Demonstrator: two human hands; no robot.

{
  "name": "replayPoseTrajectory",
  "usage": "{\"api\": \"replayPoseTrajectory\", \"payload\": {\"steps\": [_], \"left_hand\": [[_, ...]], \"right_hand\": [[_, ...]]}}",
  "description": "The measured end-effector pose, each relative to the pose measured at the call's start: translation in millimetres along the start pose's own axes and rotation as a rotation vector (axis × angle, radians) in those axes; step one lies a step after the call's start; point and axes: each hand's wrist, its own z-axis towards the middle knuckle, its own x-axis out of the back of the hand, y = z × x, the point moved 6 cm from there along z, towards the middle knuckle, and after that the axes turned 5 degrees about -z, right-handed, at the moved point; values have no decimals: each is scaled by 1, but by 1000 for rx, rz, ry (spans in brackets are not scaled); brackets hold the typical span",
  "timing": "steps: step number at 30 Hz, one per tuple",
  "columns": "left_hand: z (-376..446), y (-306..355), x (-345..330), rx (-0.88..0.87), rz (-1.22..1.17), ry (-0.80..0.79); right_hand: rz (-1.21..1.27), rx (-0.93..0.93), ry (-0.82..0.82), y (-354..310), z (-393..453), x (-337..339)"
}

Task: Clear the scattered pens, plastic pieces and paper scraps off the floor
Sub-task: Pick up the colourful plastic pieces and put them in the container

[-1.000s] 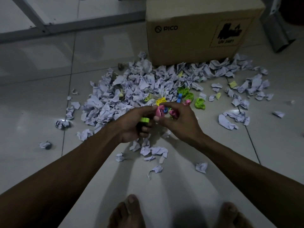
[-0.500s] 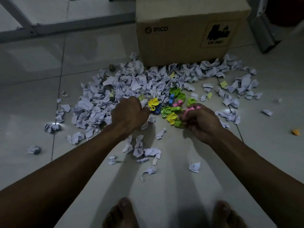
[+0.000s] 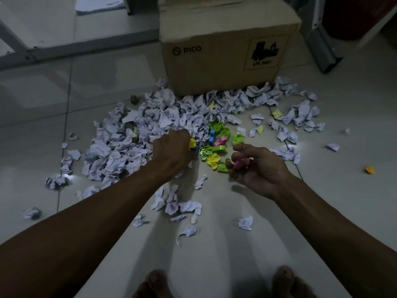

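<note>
Coloured plastic pieces [image 3: 211,153], green, yellow, pink and blue, lie bunched on the floor [image 3: 214,233] between the two hands, at the near edge of the paper scraps [image 3: 137,138]; gathered close like this they can be taken up several at a time. The right hand [image 3: 256,168] hangs palm-up just right of the cluster, its fingers [image 3: 236,157] curled round a pink piece [image 3: 241,163] and lying against a green one at the cluster's near edge. The upturned palm makes a cup, probably so that further pieces can be added without dropping the first. The left hand [image 3: 171,151] is knuckles-up at the cluster's left side, fingers bent down into the heap where a yellow piece [image 3: 192,143] and a blue one show at its far edge (whether it actually grips them, or only paper, cannot be told, since the back of the hand hides the fingertips).

The scraps spread in a broad heap from the left hand back to the foot of a cardboard box [image 3: 227,52], which stands closed-side toward the camera just behind the litter, a likely receptacle placed within reach. Looser scraps trail nearer the person's bare feet [image 3: 154,284] and out to the right, where a lone orange bit [image 3: 370,169] lies well apart. No pens can be made out in the dim light. Most of the litter remains on the floor, so the clearing appears to be at an early stage.
</note>
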Motion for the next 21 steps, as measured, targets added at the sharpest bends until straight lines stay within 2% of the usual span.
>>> {"api": "replayPoseTrajectory", "payload": {"steps": [6, 9, 11, 13, 16, 21], "left_hand": [[3, -6, 4, 34, -243, -3], [-12, 14, 13, -85, -410, 45], [-30, 37, 17, -212, -492, 18], [-46, 58, 18, -322, -502, -17], [-56, 74, 19, -372, -456, -13], [-72, 78, 17, -431, -510, 159]], "right_hand": [[-7, -49, 4, 9, -1, -3], [24, -80, -5, 13, 1, -5], [60, -101, -72, 13, 1, -12], [80, -137, -144, 16, 0, -22], [88, -178, -160, 23, -1, -28], [158, -184, -141, 27, 0, -24]]}}
